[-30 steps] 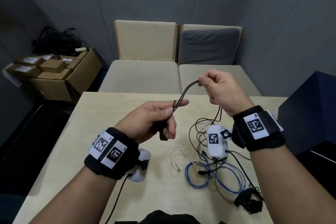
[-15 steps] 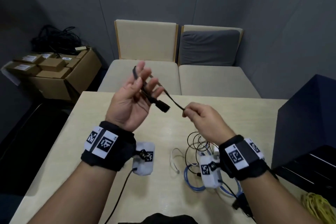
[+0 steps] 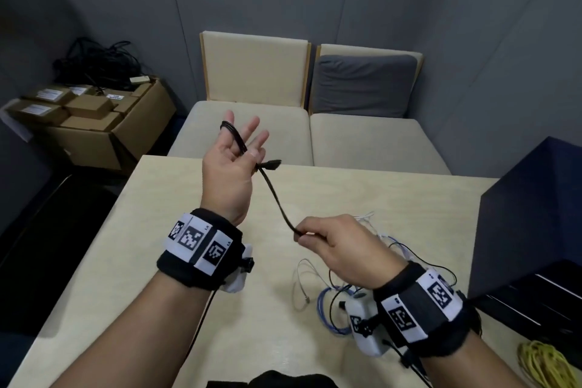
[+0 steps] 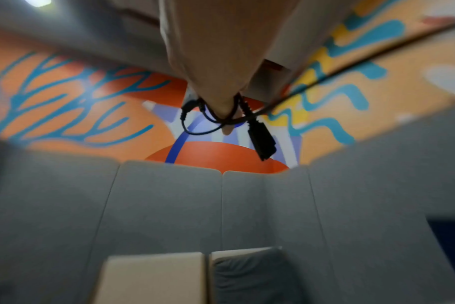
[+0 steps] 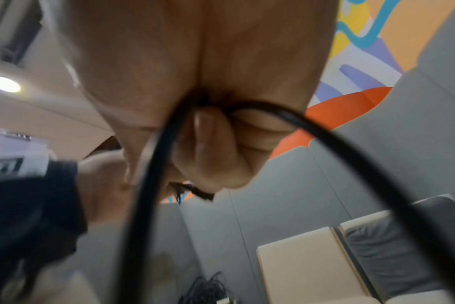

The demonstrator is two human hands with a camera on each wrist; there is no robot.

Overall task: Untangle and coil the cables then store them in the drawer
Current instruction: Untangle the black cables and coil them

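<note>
Worktop (image 3: 163, 261): pale wood-grain laminate, smooth, matt. Black cable (image 3: 275, 198): smooth sheath, slight sheen. Seat cushions (image 3: 239, 132): beige woven cloth. Boxes (image 3: 94, 123): brown cardboard.

You see a black cable (image 3: 274, 195), blue loops (image 3: 329, 309), a yellow coil (image 3: 548, 362), a pale table (image 3: 151, 246) and an orange-and-blue mural (image 4: 78, 98).
</note>
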